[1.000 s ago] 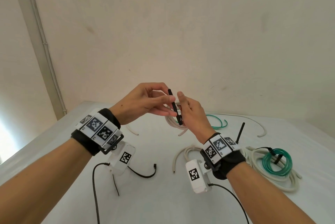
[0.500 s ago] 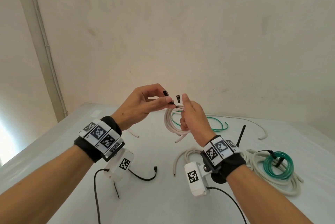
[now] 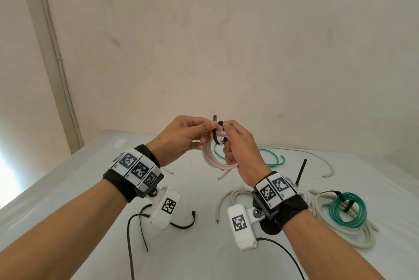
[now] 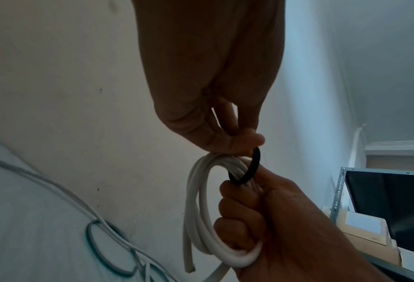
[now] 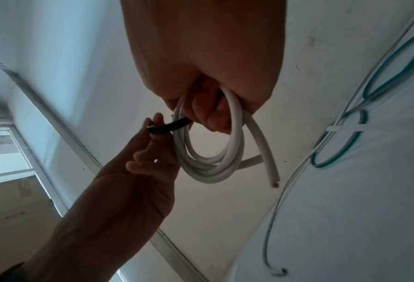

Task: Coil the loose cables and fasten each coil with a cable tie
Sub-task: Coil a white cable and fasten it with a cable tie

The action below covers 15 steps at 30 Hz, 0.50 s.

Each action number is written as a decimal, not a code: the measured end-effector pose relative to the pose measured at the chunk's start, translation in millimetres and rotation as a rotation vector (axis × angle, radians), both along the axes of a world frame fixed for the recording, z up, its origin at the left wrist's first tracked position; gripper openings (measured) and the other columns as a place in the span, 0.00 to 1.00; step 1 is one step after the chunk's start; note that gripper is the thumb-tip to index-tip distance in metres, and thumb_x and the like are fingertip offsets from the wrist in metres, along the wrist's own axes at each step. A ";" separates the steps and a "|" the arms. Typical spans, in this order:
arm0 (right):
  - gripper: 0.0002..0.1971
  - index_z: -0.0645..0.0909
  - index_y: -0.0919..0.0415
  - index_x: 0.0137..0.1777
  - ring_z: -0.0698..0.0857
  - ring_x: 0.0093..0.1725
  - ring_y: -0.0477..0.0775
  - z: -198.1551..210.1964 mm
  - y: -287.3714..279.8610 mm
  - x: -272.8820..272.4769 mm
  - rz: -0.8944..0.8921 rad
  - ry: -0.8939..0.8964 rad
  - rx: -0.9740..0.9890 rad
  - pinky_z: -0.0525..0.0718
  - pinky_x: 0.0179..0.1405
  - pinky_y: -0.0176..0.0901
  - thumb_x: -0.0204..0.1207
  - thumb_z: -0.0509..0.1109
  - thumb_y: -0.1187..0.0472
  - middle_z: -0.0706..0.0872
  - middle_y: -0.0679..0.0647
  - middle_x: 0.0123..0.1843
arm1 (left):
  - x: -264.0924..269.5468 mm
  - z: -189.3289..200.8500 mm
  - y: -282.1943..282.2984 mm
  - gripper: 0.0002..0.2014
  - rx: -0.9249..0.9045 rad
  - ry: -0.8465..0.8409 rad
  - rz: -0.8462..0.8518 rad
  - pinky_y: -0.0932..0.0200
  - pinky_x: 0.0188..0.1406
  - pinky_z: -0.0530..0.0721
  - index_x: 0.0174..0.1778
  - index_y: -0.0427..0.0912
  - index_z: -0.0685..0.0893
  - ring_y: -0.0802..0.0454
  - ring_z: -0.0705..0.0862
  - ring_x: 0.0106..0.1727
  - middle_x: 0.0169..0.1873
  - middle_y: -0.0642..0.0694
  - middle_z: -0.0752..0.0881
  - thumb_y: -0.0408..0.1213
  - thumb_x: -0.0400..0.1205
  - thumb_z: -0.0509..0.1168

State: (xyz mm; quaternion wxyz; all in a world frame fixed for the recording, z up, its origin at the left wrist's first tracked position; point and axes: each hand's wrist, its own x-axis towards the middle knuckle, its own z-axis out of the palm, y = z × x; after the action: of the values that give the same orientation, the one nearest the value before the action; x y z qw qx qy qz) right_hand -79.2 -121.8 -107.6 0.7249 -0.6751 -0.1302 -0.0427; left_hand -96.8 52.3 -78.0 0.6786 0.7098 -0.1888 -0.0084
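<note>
I hold a small coil of white cable [image 3: 209, 158] up above the table. My right hand [image 3: 226, 129] grips the coil's top with curled fingers, and the coil [image 5: 213, 162] hangs below the fist. A black cable tie [image 3: 216, 135] loops around the coil's strands. My left hand [image 3: 209, 125] pinches the tie's tail between thumb and forefinger, and the tail tip sticks up above the fingers. In the left wrist view the tie [image 4: 253, 166] forms a loose ring around the coil [image 4: 198, 200]. In the right wrist view the tie [image 5: 169, 126] runs from the left hand [image 5: 152, 126] to the coil.
On the grey table [image 3: 79, 189] at the right lies a green coil [image 3: 347, 209] on a larger white coil [image 3: 340, 237]. Loose green cable [image 3: 269, 158], thin white cable [image 3: 322, 159] and a short white cable [image 3: 226, 199] lie behind. Spare black ties [image 3: 183, 225] [image 3: 300, 172] lie nearby.
A second ago the tie stood straight between my hands. Its ends have since been brought round the white coil, and it now makes a loop with the left hand pinching the tail.
</note>
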 end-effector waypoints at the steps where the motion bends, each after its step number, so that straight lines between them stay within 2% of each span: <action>1: 0.14 0.83 0.52 0.46 0.60 0.22 0.46 -0.5 0.1 -0.2 0.002 -0.007 -0.011 0.60 0.22 0.39 0.92 0.61 0.53 0.62 0.48 0.27 | 0.7 0.2 -0.4 0.14 0.000 0.014 0.000 0.66 0.32 0.78 0.59 0.30 0.90 0.57 0.75 0.34 0.42 0.42 0.84 0.37 0.89 0.65; 4: 0.15 0.83 0.51 0.47 0.61 0.22 0.46 -2.9 -0.3 -0.4 -0.011 -0.031 -0.051 0.61 0.23 0.40 0.92 0.59 0.51 0.64 0.48 0.27 | -1.0 3.3 -2.6 0.13 0.089 0.037 0.014 0.65 0.31 0.73 0.51 0.35 0.90 0.55 0.73 0.35 0.43 0.44 0.83 0.40 0.90 0.64; 7: 0.14 0.84 0.51 0.51 0.62 0.23 0.46 -4.6 -1.0 -0.7 -0.023 -0.030 -0.060 0.62 0.23 0.41 0.92 0.60 0.48 0.64 0.49 0.27 | -3.9 7.3 -7.0 0.12 0.209 0.051 0.062 0.63 0.31 0.70 0.40 0.41 0.85 0.54 0.73 0.35 0.39 0.46 0.80 0.41 0.87 0.64; 9: 0.13 0.85 0.51 0.54 0.63 0.23 0.45 -5.0 -0.6 -1.4 -0.014 -0.025 -0.055 0.62 0.23 0.41 0.92 0.61 0.48 0.65 0.48 0.27 | -3.1 7.7 -9.2 0.12 0.237 0.070 0.088 0.62 0.32 0.68 0.37 0.41 0.82 0.54 0.71 0.33 0.36 0.47 0.76 0.40 0.86 0.64; 15: 0.11 0.85 0.49 0.55 0.63 0.23 0.46 -2.2 -0.6 -3.3 0.002 -0.035 -0.066 0.63 0.24 0.41 0.91 0.62 0.49 0.64 0.47 0.27 | 2.0 3.1 -7.6 0.13 0.111 0.118 0.093 0.64 0.25 0.68 0.35 0.44 0.80 0.54 0.69 0.30 0.35 0.49 0.73 0.40 0.87 0.65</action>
State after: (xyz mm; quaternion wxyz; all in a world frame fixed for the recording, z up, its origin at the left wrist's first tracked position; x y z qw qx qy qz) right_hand -82.6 -122.4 -109.8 0.7000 -0.6975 -0.1452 -0.0495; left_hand -94.9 44.7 -74.9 0.6478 0.7526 -0.1145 -0.0293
